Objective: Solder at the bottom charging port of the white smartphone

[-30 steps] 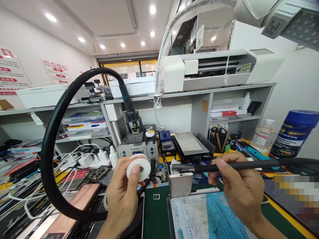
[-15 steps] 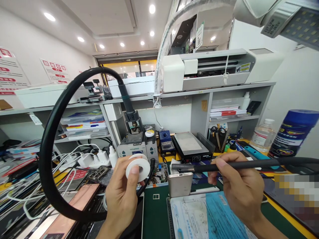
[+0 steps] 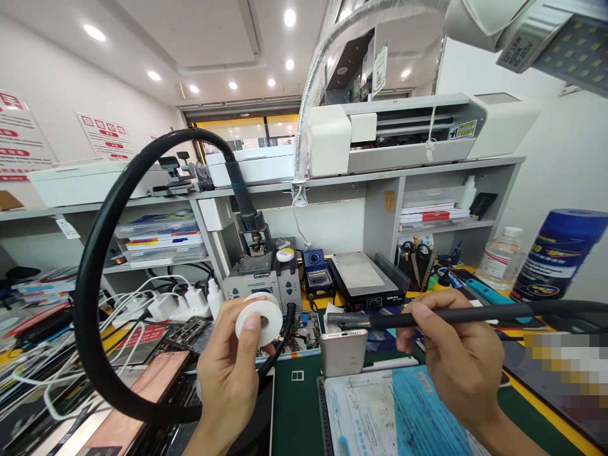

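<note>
Between thumb and fingers, my left hand [image 3: 231, 361] pinches a small white spool [image 3: 270, 322], its flat face and central hole turned towards me. Just right of the spool is the end of a black hose [image 3: 290, 311], which loops up to a grey bench station [image 3: 247, 278]. My right hand [image 3: 458, 354] grips a long black rod-shaped tool [image 3: 456, 313] with a darkened end; its exact kind is unclear. The tool's end lies level with the top edge of an upright silver phone [image 3: 344, 354]; contact cannot be made out. A blue-and-white printed mat [image 3: 380, 411] lies below.
Phones and circuit boards [image 3: 190, 335] crowd the left, among white cables and chargers [image 3: 194, 301]. A flat heating plate [image 3: 363, 275] stands at the back. On the right are a clear bottle [image 3: 501, 259] and a blue can [image 3: 560, 253]. An LED lamp [image 3: 570, 47] hangs overhead.
My left hand has moved slightly left and turned the spool, so its hole shows more fully. My right hand and the black tool have kept their place.
</note>
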Tool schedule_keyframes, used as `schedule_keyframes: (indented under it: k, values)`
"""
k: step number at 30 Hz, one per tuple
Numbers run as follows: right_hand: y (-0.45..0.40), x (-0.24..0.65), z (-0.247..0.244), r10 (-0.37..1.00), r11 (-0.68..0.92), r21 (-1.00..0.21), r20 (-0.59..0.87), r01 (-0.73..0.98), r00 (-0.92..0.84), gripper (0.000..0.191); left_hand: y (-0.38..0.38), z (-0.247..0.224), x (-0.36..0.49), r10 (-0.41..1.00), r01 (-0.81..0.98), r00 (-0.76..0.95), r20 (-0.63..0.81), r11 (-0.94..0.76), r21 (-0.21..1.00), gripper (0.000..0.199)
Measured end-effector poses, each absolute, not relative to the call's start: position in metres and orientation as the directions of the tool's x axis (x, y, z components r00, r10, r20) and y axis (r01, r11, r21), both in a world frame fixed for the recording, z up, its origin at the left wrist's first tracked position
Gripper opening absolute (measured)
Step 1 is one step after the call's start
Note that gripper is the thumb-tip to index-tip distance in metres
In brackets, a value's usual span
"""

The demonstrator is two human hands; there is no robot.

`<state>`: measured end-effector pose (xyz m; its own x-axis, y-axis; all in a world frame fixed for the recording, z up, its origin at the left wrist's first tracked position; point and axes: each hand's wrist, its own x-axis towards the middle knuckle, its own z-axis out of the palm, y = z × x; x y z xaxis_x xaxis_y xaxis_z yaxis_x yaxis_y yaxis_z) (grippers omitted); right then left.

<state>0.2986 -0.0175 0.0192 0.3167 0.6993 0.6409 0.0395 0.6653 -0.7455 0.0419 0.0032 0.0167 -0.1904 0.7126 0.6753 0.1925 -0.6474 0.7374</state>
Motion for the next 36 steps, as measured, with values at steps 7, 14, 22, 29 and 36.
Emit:
schedule_keyframes:
  k: [7, 14, 22, 29, 36]
  values:
    - [-0.0174, 0.2980, 0.0184, 0.701, 0.664, -0.746, 0.640, 0.036, 0.315, 0.016, 0.0066, 0.0136, 0.0378, 0.707, 0.204, -0.166, 0.688, -0.657, 0.725, 0.022]
    - [-0.0166, 0.2984, 0.0190, 0.703, 0.663, -0.747, 0.638, 0.034, 0.314, 0.016, 0.0058, 0.0117, 0.0395, 0.707, 0.202, -0.183, 0.683, -0.653, 0.730, 0.023]
    - [-0.0160, 0.2975, 0.0183, 0.719, 0.642, -0.766, 0.608, 0.012, 0.337, 0.017, 0.0052, 0.0109, 0.0403, 0.709, 0.192, -0.181, 0.681, -0.654, 0.732, 0.024]
    - [-0.0172, 0.2962, 0.0184, 0.724, 0.637, -0.771, 0.599, 0.001, 0.341, 0.017, 0.0052, 0.0121, 0.0428, 0.703, 0.200, -0.196, 0.683, -0.653, 0.730, 0.024]
    - [-0.0169, 0.2960, 0.0176, 0.725, 0.637, -0.771, 0.599, 0.001, 0.339, 0.017, 0.0055, 0.0114, 0.0423, 0.705, 0.191, -0.197, 0.682, -0.654, 0.732, 0.024]
